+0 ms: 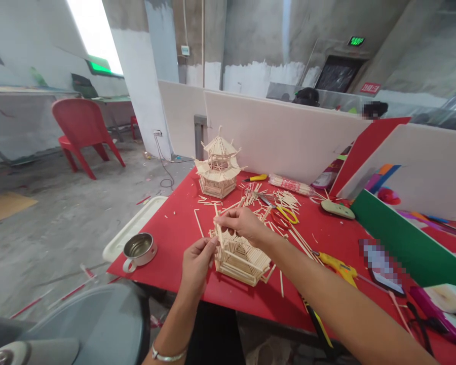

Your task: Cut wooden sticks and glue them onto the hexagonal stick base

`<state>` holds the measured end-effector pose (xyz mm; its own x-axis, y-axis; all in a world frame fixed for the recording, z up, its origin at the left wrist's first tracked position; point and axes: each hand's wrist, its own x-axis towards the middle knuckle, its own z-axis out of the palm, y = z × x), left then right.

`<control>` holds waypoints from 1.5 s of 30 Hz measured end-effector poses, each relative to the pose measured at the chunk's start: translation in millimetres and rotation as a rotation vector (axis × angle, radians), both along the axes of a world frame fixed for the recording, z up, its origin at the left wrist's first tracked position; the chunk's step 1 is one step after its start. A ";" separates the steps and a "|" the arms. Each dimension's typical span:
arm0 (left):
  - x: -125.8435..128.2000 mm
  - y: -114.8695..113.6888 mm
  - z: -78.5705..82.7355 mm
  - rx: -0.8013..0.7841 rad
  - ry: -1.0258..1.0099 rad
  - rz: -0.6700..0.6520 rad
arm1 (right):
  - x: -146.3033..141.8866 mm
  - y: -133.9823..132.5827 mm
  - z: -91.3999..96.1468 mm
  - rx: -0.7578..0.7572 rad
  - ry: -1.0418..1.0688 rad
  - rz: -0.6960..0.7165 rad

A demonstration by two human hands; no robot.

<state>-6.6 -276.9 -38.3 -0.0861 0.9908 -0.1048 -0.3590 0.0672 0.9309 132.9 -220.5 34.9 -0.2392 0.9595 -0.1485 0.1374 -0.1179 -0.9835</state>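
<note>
A wooden-stick model base [243, 258], many-sided with a patterned floor and low rails, stands on the red table near its front edge. My left hand [199, 258] is at the base's left corner, thumb and forefinger pinched against an upright stick there. Reaching across from the right, my right hand [243, 223] pinches the top of the same upright wooden stick [219, 235]. Behind them stands a tiered stick pagoda [218, 170]. Loose wooden sticks [287, 203] lie scattered to the right of it, beside yellow-handled scissors [287, 213].
A metal cup [140, 249] sits at the table's left edge. On the right are a yellow glue gun [338, 266], a phone [383, 266], a computer mouse [337, 209] and a green board [410, 243]. A yellow utility knife [256, 178] lies by the white partition [281, 142].
</note>
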 end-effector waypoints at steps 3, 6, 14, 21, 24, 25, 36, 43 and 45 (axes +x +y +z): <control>-3.4 0.6 -1.5 -0.003 0.015 0.044 | 4.7 2.2 2.5 0.026 0.112 -0.161; -5.0 1.3 -2.2 -0.025 -0.002 0.074 | 13.8 6.0 -4.0 -0.123 0.229 -0.358; -4.6 2.3 -3.9 -0.033 -0.024 0.089 | 14.2 14.2 -22.3 -0.258 0.349 -0.517; -12.1 3.1 -7.8 -0.047 0.012 0.086 | 4.4 27.1 -19.2 -0.263 0.449 -0.579; -11.9 3.5 -9.8 -0.042 0.016 0.083 | 0.6 30.2 -22.0 -0.291 0.468 -0.591; -11.6 3.8 -10.6 -0.038 0.018 0.084 | -0.5 31.0 -23.2 -0.299 0.473 -0.595; -11.3 4.8 -16.0 -0.067 0.001 0.093 | -4.1 33.0 -26.6 -0.312 0.519 -0.631; -9.6 3.3 -15.4 -0.102 -0.024 0.095 | -4.2 31.2 -26.3 -0.344 0.494 -0.636; -9.8 2.6 -15.2 -0.093 -0.016 0.101 | -4.2 32.3 -28.1 -0.342 0.482 -0.631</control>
<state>-16.4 -274.2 -53.5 -0.1824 0.9632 -0.1976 -0.3832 0.1155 0.9164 128.7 -188.2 6.7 0.2123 0.8551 -0.4730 -0.4770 -0.3318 -0.8139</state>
